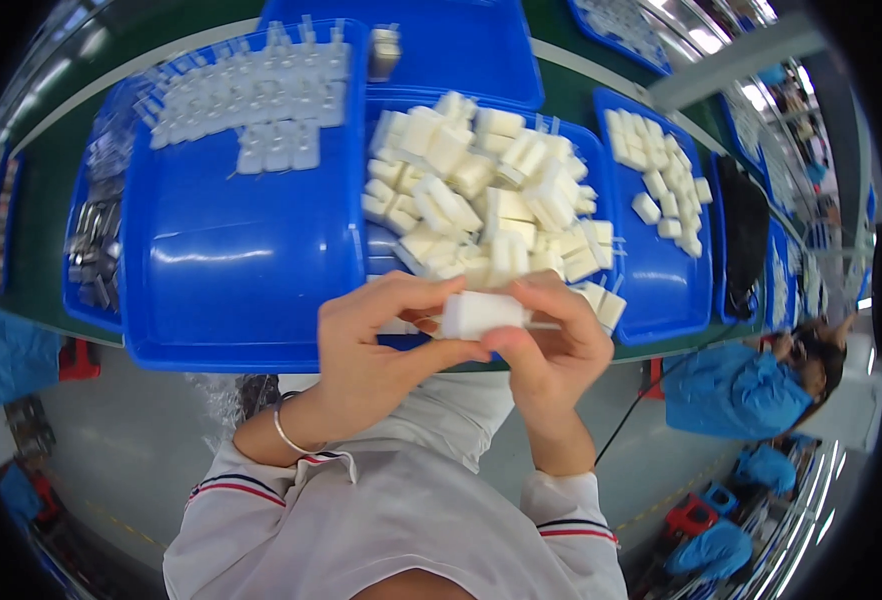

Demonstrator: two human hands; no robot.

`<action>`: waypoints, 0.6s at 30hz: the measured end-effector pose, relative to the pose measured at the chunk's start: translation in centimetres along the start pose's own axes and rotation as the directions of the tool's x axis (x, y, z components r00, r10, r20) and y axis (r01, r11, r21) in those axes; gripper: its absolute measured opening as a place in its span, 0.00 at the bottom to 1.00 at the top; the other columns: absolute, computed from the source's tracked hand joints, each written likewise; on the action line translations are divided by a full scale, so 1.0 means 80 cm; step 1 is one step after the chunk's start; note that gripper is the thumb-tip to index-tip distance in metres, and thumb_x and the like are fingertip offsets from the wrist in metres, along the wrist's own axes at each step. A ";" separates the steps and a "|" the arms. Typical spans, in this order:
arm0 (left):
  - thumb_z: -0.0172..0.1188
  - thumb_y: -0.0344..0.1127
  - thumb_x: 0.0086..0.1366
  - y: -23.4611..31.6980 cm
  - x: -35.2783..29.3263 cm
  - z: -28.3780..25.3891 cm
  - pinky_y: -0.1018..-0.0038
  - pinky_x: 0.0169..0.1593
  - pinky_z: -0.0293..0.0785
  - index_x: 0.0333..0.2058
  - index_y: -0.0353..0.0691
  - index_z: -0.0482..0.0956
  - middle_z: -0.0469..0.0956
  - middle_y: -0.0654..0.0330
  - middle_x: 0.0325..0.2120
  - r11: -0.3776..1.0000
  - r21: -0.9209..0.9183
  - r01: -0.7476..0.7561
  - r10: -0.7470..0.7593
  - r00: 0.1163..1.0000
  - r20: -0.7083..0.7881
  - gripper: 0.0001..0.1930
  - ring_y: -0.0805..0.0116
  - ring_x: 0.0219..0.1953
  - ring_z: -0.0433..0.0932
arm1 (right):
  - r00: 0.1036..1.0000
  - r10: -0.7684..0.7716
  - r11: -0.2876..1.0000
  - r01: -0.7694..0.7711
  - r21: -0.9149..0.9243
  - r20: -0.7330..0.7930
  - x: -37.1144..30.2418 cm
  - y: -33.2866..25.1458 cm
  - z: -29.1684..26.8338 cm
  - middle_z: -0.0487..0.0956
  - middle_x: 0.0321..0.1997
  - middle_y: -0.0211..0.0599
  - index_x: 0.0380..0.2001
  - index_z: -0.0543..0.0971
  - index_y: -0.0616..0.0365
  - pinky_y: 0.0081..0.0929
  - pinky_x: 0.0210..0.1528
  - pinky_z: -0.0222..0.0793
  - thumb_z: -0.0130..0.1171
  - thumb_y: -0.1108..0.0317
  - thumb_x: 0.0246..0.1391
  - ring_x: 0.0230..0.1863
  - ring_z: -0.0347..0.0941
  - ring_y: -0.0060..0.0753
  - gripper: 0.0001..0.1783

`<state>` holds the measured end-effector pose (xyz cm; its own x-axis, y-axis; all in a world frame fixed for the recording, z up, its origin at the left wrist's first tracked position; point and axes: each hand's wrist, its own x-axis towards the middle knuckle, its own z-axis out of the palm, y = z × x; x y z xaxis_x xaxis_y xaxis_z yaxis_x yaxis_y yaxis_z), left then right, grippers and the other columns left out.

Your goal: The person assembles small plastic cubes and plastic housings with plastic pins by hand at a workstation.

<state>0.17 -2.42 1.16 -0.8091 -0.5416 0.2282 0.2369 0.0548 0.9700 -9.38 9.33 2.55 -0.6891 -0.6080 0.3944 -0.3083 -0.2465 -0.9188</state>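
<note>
Between both hands I hold a small white block-shaped plastic piece (482, 313), level in front of my body. My left hand (386, 325) pinches its left end between thumb and fingers. The fingertips of my right hand (557, 345) grip its right end, where a thin pale prong or strip sticks out. Just beyond my fingers, a heap of cream-white block-shaped pieces (446, 205) fills a blue tray; some show thin metal pins. The undersides of my fingers and the back of the held piece are hidden.
On the left, a blue tray (246, 255) carries rows of flat white parts with pins (251, 85). Metal pieces (96, 250) lie in a bin beside it. To the right, another blue tray (661, 290) holds white blocks (656, 165). A blue-clothed person (726, 390) sits at right.
</note>
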 end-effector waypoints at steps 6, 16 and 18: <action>0.71 0.29 0.40 0.037 0.023 -0.028 0.76 0.38 0.72 0.41 0.35 0.74 0.75 0.55 0.36 0.986 0.168 -0.020 -0.015 0.979 0.203 0.25 0.68 0.38 0.75 | 0.998 -0.053 0.998 0.052 -0.030 -0.030 0.004 -0.001 -0.012 0.75 0.34 0.42 0.37 0.73 0.64 0.22 0.35 0.66 0.68 0.75 0.35 0.35 0.71 0.29 0.22; 0.65 0.33 0.47 -0.013 0.104 -0.196 0.70 0.45 0.68 0.40 0.35 0.70 0.72 0.52 0.39 0.262 0.931 -0.256 0.214 0.956 0.202 0.21 0.56 0.42 0.71 | 0.952 0.269 0.950 -0.288 -0.121 -0.148 0.075 0.031 -0.091 0.75 0.32 0.31 0.33 0.75 0.63 0.14 0.37 0.65 0.57 0.74 0.49 0.33 0.69 0.17 0.06; 0.64 0.31 0.48 -0.020 0.113 -0.214 0.71 0.47 0.67 0.40 0.36 0.71 0.73 0.53 0.40 0.449 0.888 -0.095 0.054 0.995 0.079 0.19 0.59 0.42 0.72 | 0.971 0.219 0.946 -0.235 -0.225 -0.094 0.083 0.042 -0.082 0.76 0.29 0.30 0.27 0.77 0.62 0.16 0.32 0.67 0.60 0.70 0.46 0.30 0.70 0.18 0.06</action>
<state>1.67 -21.79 0.25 -0.8350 -0.4698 0.2864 -0.2944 0.8212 0.4888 -19.31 9.41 2.25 -0.7982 -0.5739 0.1830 -0.2767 0.0795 -0.9576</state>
